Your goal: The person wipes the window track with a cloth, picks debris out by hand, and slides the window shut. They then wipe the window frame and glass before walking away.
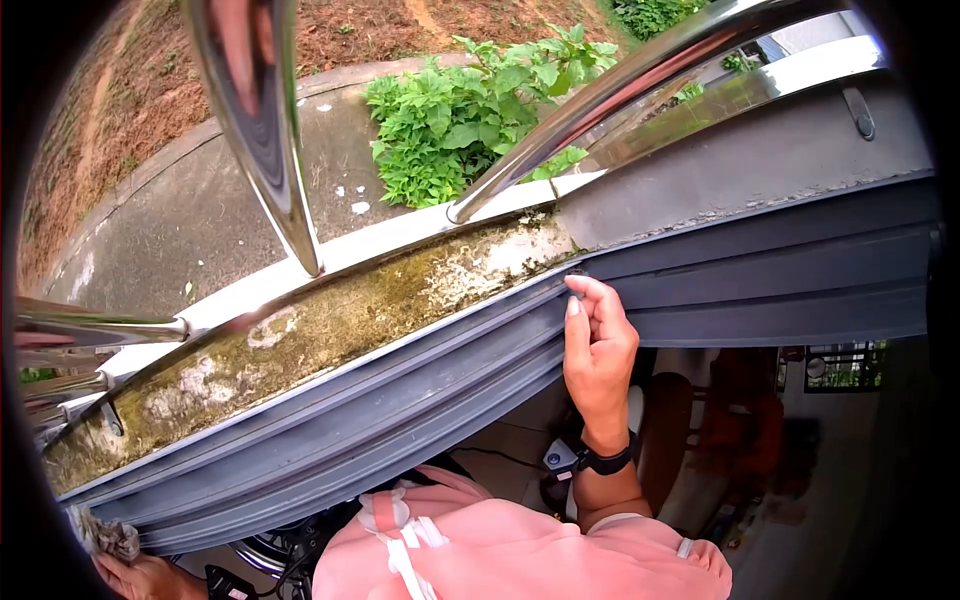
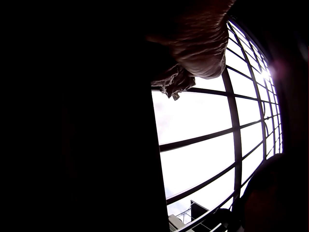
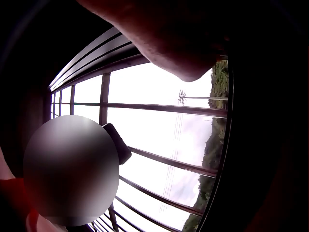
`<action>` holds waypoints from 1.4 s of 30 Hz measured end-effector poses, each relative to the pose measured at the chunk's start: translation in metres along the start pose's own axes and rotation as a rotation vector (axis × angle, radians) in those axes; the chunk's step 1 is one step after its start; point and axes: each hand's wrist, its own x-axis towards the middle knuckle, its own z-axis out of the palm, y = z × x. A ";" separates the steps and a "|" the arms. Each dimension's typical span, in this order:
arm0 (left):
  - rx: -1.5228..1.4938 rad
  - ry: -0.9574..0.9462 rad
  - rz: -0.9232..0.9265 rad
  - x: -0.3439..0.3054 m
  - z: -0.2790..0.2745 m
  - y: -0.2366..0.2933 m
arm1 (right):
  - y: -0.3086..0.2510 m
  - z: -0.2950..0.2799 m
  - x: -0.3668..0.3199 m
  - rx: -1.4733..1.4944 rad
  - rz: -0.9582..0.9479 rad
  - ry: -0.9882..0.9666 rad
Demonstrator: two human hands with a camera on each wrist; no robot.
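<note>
A crumpled greyish rag [image 1: 105, 535] is in my left hand [image 1: 140, 578], at the lower left end of a grey ridged metal window frame [image 1: 400, 385]. The left wrist view shows that rag [image 2: 176, 83] as a dark fold sticking out below the hand [image 2: 203, 53]. My right hand [image 1: 600, 345] is raised at the frame's top edge near the corner joint, with fingers bent and thumb and forefinger tips close together. A tiny dark spot shows by the fingertips; I cannot tell whether they pinch it. Moss and pale stains cover the concrete sill [image 1: 370, 290] beyond the frame.
Shiny metal railing bars [image 1: 255, 130] rise from a white strip [image 1: 380, 228] beyond the sill. Outside are a leafy bush [image 1: 470, 120], concrete ground [image 1: 340, 150] and red soil. A dark wheeled object [image 1: 290, 550] stands below the frame near my pink top.
</note>
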 end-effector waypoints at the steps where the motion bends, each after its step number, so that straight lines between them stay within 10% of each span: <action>1: 0.068 -0.017 0.052 -0.005 -0.001 -0.011 | -0.006 -0.002 0.005 -0.146 -0.067 0.002; 8: 0.165 -0.023 0.129 -0.015 -0.004 -0.006 | -0.024 -0.015 0.019 -0.709 -0.111 -0.152; 14: -0.536 -0.011 -0.305 -0.029 0.002 -0.008 | -0.028 -0.021 0.021 -0.928 -0.170 -0.222; 22: -0.763 -0.024 -0.457 -0.021 0.002 0.014 | -0.022 -0.014 0.025 -0.994 -0.134 -0.314; 29: -0.784 -0.030 -0.479 -0.017 0.001 0.023 | 0.014 -0.017 0.052 -0.572 0.106 -0.398; 32: -0.804 -0.036 -0.489 -0.017 0.000 0.024 | -0.012 -0.015 0.049 0.074 0.628 -0.366; 35: -0.779 -0.056 -0.461 -0.019 0.000 0.022 | -0.012 -0.015 0.049 0.176 0.677 -0.310; 42: -0.800 -0.105 -0.502 -0.023 -0.003 0.014 | -0.007 -0.011 0.038 -0.316 0.216 -0.258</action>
